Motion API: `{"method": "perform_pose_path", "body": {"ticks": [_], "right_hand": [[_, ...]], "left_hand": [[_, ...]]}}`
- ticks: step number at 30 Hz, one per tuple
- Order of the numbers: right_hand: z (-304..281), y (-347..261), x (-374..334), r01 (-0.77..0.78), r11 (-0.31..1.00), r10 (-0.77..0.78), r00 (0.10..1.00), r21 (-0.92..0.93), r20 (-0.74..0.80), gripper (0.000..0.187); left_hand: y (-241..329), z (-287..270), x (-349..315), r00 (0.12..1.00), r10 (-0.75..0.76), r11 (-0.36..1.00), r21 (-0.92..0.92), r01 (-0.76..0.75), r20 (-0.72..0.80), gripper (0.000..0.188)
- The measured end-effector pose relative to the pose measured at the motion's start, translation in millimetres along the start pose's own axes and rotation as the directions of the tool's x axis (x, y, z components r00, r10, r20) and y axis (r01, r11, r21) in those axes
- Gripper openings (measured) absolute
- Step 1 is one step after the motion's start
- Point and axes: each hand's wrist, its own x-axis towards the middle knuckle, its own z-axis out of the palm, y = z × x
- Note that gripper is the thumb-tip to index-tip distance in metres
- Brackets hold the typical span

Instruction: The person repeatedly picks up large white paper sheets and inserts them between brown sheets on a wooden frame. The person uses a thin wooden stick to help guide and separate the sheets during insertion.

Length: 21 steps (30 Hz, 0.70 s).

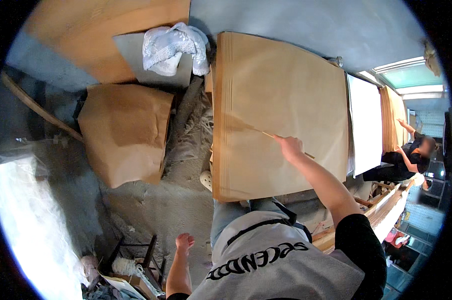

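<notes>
A large stack of tan paper sheets [291, 85] stands before me, its layered edges fanned along the left side. My right hand [290, 146] reaches over the top sheet, closed around a thin wooden stick [310, 155]. The stick's far end points to the left, and a darker brown streak or shadow lies on the paper beyond it. Low on the left, away from the stack, my left hand [184, 241] hangs above the floor with loosely bent fingers. Nothing shows in it.
Brown paper [126, 132] covers a bundle at left, with a pale patterned cloth [173, 47] behind. A white sheet stack [368, 125] stands right of mine; farther right, another person [408, 157] touches more tan sheets. A dark stool frame [148, 255] and white rope [128, 267] sit lower left.
</notes>
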Motion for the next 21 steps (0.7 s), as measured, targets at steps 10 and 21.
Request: {"method": "perform_pose_path", "body": {"ticks": [10,21], "right_hand": [[34.5,-43.1,20.2,0.171,0.937,-0.096,0.965,0.306,-0.245,0.034],[-1.9,-99.3,43.1,0.14,0.987,-0.126,0.98,0.082,-0.153,0.041]], "left_hand": [[53.5,34.6,-9.0,0.953,0.274,0.942,0.162,-0.293,0.131,0.013],[57.1,53.7,-13.7,0.963,0.23,0.947,0.196,-0.255,0.143,0.018]]}}
